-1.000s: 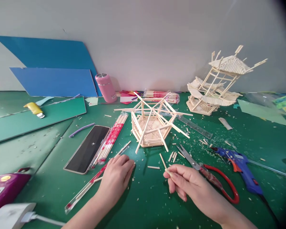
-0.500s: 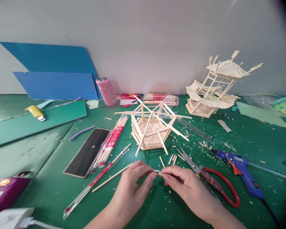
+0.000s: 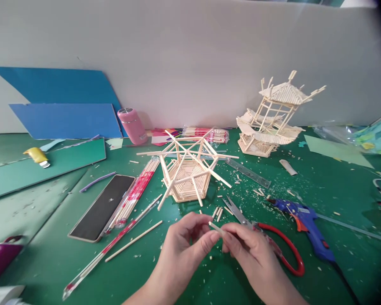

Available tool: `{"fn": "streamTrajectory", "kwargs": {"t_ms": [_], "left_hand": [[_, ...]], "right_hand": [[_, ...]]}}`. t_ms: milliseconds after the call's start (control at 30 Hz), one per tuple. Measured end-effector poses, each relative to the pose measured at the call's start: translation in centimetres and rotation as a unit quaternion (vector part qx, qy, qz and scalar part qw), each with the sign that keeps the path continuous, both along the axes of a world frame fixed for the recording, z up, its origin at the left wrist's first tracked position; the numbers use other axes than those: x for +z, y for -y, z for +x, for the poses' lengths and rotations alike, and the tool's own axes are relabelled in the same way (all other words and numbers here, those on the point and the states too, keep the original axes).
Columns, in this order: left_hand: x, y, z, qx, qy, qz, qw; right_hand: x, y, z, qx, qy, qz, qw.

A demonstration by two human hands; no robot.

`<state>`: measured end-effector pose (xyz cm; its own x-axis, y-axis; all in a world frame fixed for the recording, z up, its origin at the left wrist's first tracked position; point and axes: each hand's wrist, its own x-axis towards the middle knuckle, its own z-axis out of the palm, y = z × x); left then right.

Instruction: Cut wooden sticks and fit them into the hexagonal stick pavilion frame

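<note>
Between my hands is a short wooden stick (image 3: pixel 216 228), tilted with its free end toward the upper left. My right hand (image 3: pixel 252 250) pinches its lower end between thumb and fingers. The thumb and forefinger of my left hand (image 3: pixel 186 243) close on the other part of it. Just beyond the fingers stands a hexagonal frame of wooden sticks (image 3: pixel 190 180), with a slatted floor and long sticks crossing on top. Several short cut stick pieces (image 3: pixel 220 214) lie by the scissors (image 3: pixel 238 212), whose red handles are partly behind my right hand.
A blue glue gun (image 3: pixel 311 222) lies to the right. A stick pagoda (image 3: pixel 269 123) and a pink bottle (image 3: pixel 132 126) stand by the wall. To the left are a phone (image 3: pixel 103 207), bagged sticks (image 3: pixel 138 190), a loose stick (image 3: pixel 133 241) and a yellow cutter (image 3: pixel 37 156). A ruler (image 3: pixel 249 173) lies behind.
The view has swung slightly right, so things on the table appear farther left. The short stick has turned to a steeper slant, with more of it showing, and my fingertips have come closer together.
</note>
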<state>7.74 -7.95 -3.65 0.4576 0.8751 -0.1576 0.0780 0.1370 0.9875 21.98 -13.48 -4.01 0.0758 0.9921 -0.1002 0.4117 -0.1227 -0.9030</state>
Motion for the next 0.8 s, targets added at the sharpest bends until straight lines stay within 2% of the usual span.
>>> {"fn": "streamTrajectory", "kwargs": {"t_ms": [67,167,267,367,433,533,633,800], "left_hand": [[-0.2,0.7,1.2,-0.005,0.072,-0.044,0.996],[-0.3,1.4,2.6,0.017,0.078,-0.031,0.996],[-0.2,1.7,3.3,0.016,0.027,-0.003,0.999],[-0.1,1.9,3.6,-0.024,0.016,-0.029,0.999],[-0.2,2.1,3.7,-0.039,0.028,-0.064,0.997],[-0.5,2.3,3.4,-0.033,0.039,-0.111,0.993],[-0.9,2.3,2.7,-0.014,0.036,-0.126,0.991],[-1.3,1.9,1.4,-0.013,0.008,-0.126,0.992]], "right_hand": [[-0.5,0.7,0.4,-0.002,-0.028,0.01,1.0],[-1.6,2.4,2.2,0.01,0.009,0.057,0.998],[-3.2,4.5,5.5,-0.052,0.147,0.105,0.982],[-4.7,5.9,8.2,-0.083,0.309,0.071,0.945],[-5.3,5.9,9.0,-0.063,0.36,0.055,0.929],[-5.4,5.0,9.0,-0.029,0.389,0.021,0.921],[-5.1,4.2,9.0,-0.012,0.395,0.009,0.918],[-4.8,4.6,9.4,-0.032,0.381,0.018,0.924]]}}
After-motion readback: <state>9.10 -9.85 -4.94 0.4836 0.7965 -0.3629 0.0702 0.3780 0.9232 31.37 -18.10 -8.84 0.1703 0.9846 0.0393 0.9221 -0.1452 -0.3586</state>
